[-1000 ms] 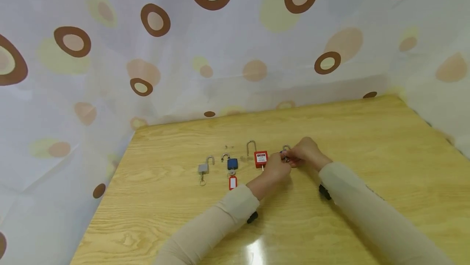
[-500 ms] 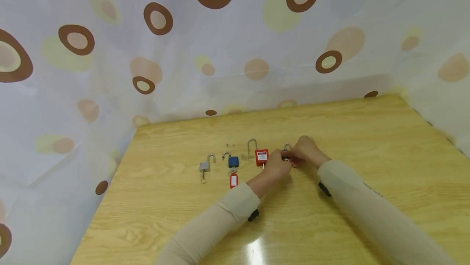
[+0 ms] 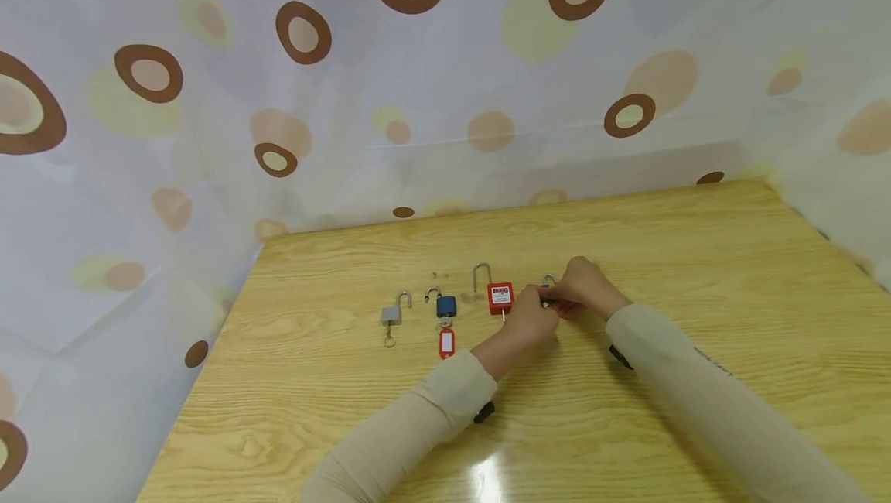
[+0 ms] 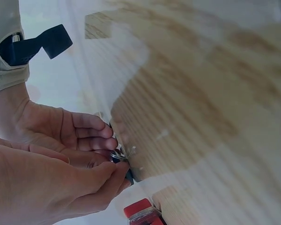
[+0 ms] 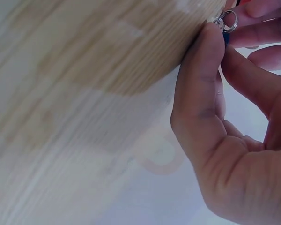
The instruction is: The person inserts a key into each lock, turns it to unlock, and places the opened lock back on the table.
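A small blue padlock (image 3: 545, 286), its silver shackle (image 3: 549, 278) pointing away, sits between both hands on the right of a row of locks. My left hand (image 3: 530, 320) grips the padlock's body from the left, fingertips low by the table. My right hand (image 3: 588, 286) pinches at the key end, beside a metal key ring (image 5: 229, 20); fingers mostly hide the key. In the left wrist view the ring (image 4: 118, 156) shows between both hands' fingertips. A red piece lies partly hidden under the right fingers. Whether this shackle is latched cannot be seen.
Left of the hands lie a red padlock (image 3: 500, 295), a blue padlock (image 3: 446, 306) with a red tag (image 3: 446, 343), and a grey padlock (image 3: 390, 315), all with shackles raised open. A patterned curtain (image 3: 445, 162) borders the wood table (image 3: 292, 410).
Both hands stay at the small blue padlock, with only slight finger shifts around its body and key end. The head view has drifted slightly; the other padlocks lie unmoved.
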`<state>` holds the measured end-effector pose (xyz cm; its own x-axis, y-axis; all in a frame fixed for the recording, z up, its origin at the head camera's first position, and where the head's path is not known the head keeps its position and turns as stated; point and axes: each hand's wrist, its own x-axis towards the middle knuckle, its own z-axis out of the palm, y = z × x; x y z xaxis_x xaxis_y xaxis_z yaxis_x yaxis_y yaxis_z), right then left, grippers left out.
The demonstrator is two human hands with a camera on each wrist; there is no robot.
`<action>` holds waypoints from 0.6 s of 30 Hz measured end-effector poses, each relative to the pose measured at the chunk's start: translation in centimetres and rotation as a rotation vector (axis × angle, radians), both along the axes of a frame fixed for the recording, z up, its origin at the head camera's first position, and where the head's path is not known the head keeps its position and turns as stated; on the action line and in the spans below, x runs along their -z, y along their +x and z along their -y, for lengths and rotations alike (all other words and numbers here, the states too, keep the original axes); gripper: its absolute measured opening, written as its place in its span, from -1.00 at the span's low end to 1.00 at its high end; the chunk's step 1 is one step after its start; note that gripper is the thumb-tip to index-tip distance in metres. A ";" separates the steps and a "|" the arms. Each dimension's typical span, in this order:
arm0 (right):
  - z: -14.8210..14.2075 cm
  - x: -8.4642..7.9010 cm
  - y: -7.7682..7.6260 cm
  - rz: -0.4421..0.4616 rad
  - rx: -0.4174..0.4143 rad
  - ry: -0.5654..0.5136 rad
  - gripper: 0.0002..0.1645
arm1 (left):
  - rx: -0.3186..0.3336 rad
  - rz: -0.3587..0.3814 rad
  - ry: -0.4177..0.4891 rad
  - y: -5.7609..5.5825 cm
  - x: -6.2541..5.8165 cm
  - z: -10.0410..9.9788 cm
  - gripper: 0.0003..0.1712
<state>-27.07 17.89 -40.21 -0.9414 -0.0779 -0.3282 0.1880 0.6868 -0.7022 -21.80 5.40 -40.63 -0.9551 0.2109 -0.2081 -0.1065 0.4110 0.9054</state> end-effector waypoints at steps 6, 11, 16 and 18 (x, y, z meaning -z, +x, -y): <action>0.1 -0.1 0.1 0.013 -0.019 -0.010 -0.61 | 0.010 -0.008 -0.010 0.2 -0.1 0.0 -0.48; 0.1 -0.2 0.2 -0.002 -0.044 0.022 -0.61 | 0.020 -0.015 -0.009 0.3 0.1 -0.1 -0.47; 0.0 -0.2 0.1 -0.003 -0.063 0.037 -0.61 | 0.023 -0.031 -0.002 0.1 0.1 -0.2 -0.49; -0.2 -0.4 0.1 0.010 -0.073 0.028 -0.61 | 0.031 -0.032 0.002 0.2 0.0 -0.1 -0.48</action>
<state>-26.95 18.10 -39.79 -0.9300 -0.1371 -0.3410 0.1437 0.7181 -0.6809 -21.62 5.55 -40.67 -0.9542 0.2408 -0.1775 -0.0651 0.4119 0.9089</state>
